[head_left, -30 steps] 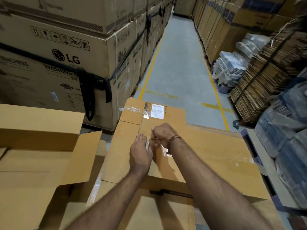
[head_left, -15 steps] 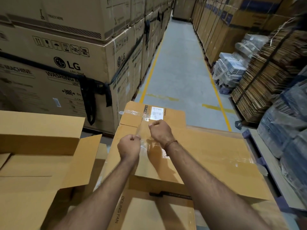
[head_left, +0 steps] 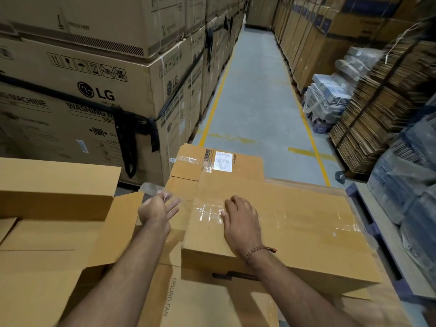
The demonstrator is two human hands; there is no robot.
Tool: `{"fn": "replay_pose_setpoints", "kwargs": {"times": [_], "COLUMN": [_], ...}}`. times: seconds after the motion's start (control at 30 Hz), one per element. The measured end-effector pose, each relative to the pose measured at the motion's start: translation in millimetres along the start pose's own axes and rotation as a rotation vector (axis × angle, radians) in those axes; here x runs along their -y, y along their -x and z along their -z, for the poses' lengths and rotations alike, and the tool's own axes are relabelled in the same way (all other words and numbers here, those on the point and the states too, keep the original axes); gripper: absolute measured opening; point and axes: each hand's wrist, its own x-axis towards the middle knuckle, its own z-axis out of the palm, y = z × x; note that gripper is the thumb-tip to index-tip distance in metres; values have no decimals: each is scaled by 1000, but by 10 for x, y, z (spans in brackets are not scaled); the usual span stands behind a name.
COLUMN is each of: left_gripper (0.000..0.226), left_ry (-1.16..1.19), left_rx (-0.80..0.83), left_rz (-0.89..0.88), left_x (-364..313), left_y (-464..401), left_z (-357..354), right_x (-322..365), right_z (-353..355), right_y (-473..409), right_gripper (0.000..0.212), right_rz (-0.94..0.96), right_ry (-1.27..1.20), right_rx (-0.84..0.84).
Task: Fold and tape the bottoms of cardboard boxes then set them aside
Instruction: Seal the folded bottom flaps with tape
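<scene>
Box: the box [head_left: 278, 223] lies flat side up on a stack of other cartons, its near edge toward the person, its far flap carrying a white label [head_left: 223, 161].
Tape: a clear strip [head_left: 207, 212] is laid across the box top near its left edge; a further glossy run is seen toward the right edge.
Scrap: a crumpled piece of clear tape [head_left: 151, 188] is seen at the left fingertips, off the left edge of the box.
Handling: the box is judged light and fairly stiff, yet its flaps are likely to spring up if not pressed; the taped face is probably slick. It is best taken by two opposite edges or corners, not by the flaps.
Right grip: the right hand [head_left: 240, 223] is laid flat on the box top, fingers straight, with the thumb side at the end of the strip; nothing is clasped.
Left grip: the left hand [head_left: 158, 210] is held in the air beside the left edge of the box, fingers mostly spread; the scrap appears pinched or stuck at thumb and forefinger, though blur prevents certainty.
Surroundings: an open carton [head_left: 56, 185] stands to the left; large stacked cartons [head_left: 94, 90] line the aisle.
</scene>
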Motion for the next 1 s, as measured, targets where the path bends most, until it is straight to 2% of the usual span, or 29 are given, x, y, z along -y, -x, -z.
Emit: {"fn": "replay_pose_setpoints", "kwargs": {"times": [0.13, 0.33, 0.67, 0.73, 0.8, 0.87, 0.93, 1.0], "left_gripper": [17, 29, 72, 83, 82, 105, 109, 88], "left_ry": [-32, 50, 133, 102, 76, -102, -329, -459], "left_rx": [214, 392, 400, 279, 50, -168, -244, -162], "left_rz": [211, 401, 483, 410, 265, 99, -62, -201], "left_x": [-88, -242, -249, -296, -311, -312, -307, -251], "left_y": [-185, -171, -67, 52, 95, 117, 125, 89], "left_z": [183, 272, 258, 204, 109, 37, -20, -78], "right_x": [-3, -3, -16, -8, -1, -2, -4, -8], "right_z": [-66, -96, -136, -141, -143, -132, -107, -81], "right_y": [26, 26, 46, 51, 60, 64, 65, 53], "right_gripper": [33, 30, 30, 29, 24, 19, 23, 30], "right_rz": [-3, -14, -11, -27, -47, -52, -50, -48], "right_ry": [-17, -43, -24, -32, -45, -53, -51, -46], "right_rx": [-24, -76, -101, -109, -138, -174, -180, -172]}}
